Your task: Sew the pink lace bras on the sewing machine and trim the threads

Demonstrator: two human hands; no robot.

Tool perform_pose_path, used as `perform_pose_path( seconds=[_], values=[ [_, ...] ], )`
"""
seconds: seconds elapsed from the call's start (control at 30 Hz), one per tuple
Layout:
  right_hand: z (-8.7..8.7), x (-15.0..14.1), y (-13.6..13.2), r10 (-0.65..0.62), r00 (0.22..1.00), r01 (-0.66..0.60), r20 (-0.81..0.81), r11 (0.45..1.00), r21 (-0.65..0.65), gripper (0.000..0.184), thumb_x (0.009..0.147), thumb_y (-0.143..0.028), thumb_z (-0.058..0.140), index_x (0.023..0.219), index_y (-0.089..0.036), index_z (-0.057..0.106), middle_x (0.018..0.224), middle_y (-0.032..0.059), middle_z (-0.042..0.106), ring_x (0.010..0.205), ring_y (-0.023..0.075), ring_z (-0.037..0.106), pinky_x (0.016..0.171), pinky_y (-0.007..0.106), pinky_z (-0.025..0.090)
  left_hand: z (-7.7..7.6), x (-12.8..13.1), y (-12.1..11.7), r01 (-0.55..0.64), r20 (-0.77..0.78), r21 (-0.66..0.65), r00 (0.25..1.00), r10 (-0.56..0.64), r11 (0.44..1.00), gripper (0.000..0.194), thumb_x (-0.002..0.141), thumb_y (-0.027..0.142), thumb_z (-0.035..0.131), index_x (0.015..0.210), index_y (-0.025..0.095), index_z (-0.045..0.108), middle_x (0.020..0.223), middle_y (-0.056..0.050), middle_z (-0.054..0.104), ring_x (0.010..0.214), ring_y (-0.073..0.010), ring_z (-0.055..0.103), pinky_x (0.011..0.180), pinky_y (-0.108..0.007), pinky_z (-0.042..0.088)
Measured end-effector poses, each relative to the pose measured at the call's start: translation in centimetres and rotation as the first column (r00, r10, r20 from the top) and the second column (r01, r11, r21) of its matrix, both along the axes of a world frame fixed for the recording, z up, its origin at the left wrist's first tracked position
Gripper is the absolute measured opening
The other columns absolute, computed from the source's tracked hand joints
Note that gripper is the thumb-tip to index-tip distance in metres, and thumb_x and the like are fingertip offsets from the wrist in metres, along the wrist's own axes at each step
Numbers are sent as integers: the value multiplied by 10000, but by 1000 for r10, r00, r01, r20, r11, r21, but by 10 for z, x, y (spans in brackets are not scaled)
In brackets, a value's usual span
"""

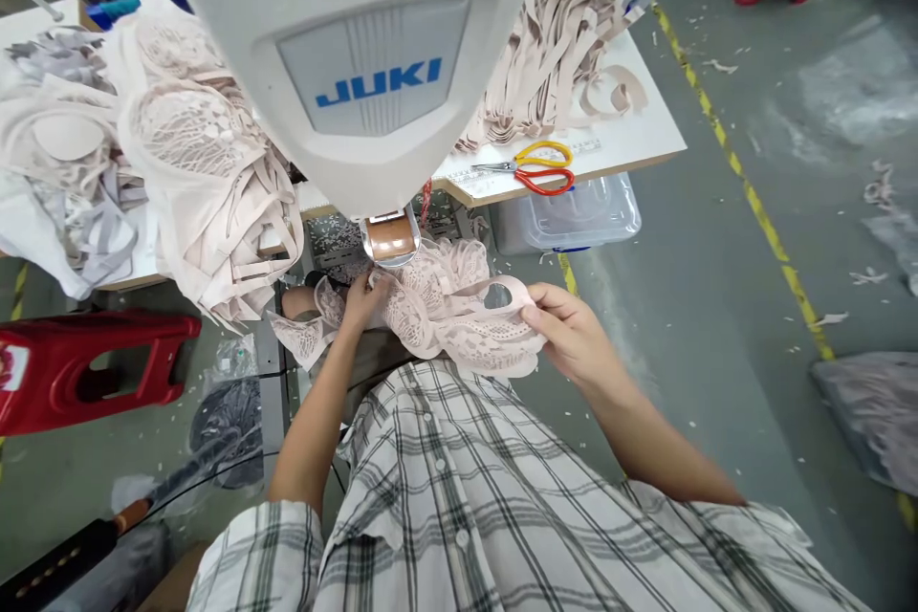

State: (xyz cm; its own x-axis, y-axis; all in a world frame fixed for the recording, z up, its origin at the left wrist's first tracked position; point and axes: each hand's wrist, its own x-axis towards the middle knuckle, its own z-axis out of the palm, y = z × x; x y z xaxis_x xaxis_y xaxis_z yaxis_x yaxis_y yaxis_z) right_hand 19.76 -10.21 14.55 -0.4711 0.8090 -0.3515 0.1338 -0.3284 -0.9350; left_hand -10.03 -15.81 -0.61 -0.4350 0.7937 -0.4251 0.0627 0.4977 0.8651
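A pale pink lace bra [484, 330] lies across my lap, just below the head of a JUKI sewing machine [351, 67]. My right hand [574, 330] pinches the bra's right end, where a strap forms a loop. My left hand [367, 298] is closed on the lace close beneath the machine's front end, its fingertips partly hidden against the fabric. More lace cloth [305, 325] spreads to the left of that wrist. The needle area is hidden behind the machine head.
Several bras [193, 134] are heaped at the left of the table. Pink straps [545, 57] pile up at the right, behind scissors [535, 167] with yellow and red handles. A lidded plastic box [580, 215] sits below the table edge. A red stool [136, 363] stands at left.
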Motion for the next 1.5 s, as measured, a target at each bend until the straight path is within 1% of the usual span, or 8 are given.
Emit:
perform_pose_path(
  seconds=[0.2, 0.5, 0.93, 1.1, 1.27, 1.33, 1.4, 1.5],
  values=[
    [-14, -14, 12, -4, 997, -1, 81, 998, 68, 272, 834, -482, 701, 890, -218, 667, 792, -5, 613, 685, 133, 535, 629, 263, 437, 34, -16, 4, 48, 132, 128, 989, -65, 991, 441, 841, 572, 637, 900, 141, 714, 807, -63, 715, 800, -203, 646, 777, -328, 523],
    [-40, -97, 19, 219, 970, -225, -102, 973, -49, 331, 804, -494, 714, 919, -184, 689, 837, -4, 648, 744, 133, 561, 724, 272, 450, 118, 3, -38, 198, 63, 213, 974, -215, 957, 317, 856, 466, 652, 1015, 213, 758, 962, -54, 731, 882, -226, 650, 809, -334, 514],
    [-42, -118, 13, 316, 934, -328, -168, 943, -51, 367, 790, -490, 733, 942, -158, 691, 867, 5, 670, 778, 133, 594, 722, 262, 460, 130, 11, -40, 195, 35, 230, 977, -209, 953, 283, 881, 416, 639, 1033, 207, 753, 968, -42, 755, 889, -222, 668, 809, -316, 512],
    [-46, -118, 16, 324, 934, -337, -149, 938, -76, 388, 791, -512, 727, 953, -162, 684, 848, 4, 650, 747, 133, 570, 699, 267, 449, 123, 4, -37, 231, 29, 208, 970, -242, 950, 309, 886, 431, 621, 1048, 198, 743, 970, -46, 749, 892, -218, 664, 823, -315, 506],
    [-25, -116, 13, 349, 937, -346, 2, 929, 133, 391, 776, -542, 706, 809, -154, 666, 770, 15, 612, 724, 153, 537, 712, 293, 436, 137, -4, -34, 59, -73, 101, 996, -52, 993, 413, 787, 522, 703, 1046, 201, 730, 1151, -94, 716, 1160, -280, 594, 1060, -410, 411],
    [-16, -117, 7, 376, 927, -370, -5, 916, 156, 406, 767, -556, 698, 789, -153, 658, 742, 14, 594, 693, 151, 518, 690, 291, 427, 148, 3, -33, 87, -103, 161, 992, -71, 983, 452, 768, 589, 690, 948, 178, 745, 1077, -124, 734, 1097, -309, 623, 1017, -444, 446],
    [-14, -120, 2, 467, 882, -450, -60, 874, 185, 377, 804, -528, 667, 827, -152, 670, 758, 12, 590, 684, 142, 502, 659, 271, 406, 156, 12, -29, 125, 61, 197, 988, -140, 972, 499, 834, 631, 594, 880, 159, 747, 955, -113, 749, 958, -275, 660, 910, -401, 503],
    [-18, -122, 0, 504, 864, -477, -25, 832, 282, 374, 823, -515, 646, 729, -153, 633, 690, -9, 518, 664, 127, 441, 617, 251, 334, 163, 24, -24, 17, 346, 274, 931, -115, 962, 404, 792, 544, 716, 911, 158, 726, 902, -70, 729, 869, -207, 646, 853, -312, 487]
  ],
)
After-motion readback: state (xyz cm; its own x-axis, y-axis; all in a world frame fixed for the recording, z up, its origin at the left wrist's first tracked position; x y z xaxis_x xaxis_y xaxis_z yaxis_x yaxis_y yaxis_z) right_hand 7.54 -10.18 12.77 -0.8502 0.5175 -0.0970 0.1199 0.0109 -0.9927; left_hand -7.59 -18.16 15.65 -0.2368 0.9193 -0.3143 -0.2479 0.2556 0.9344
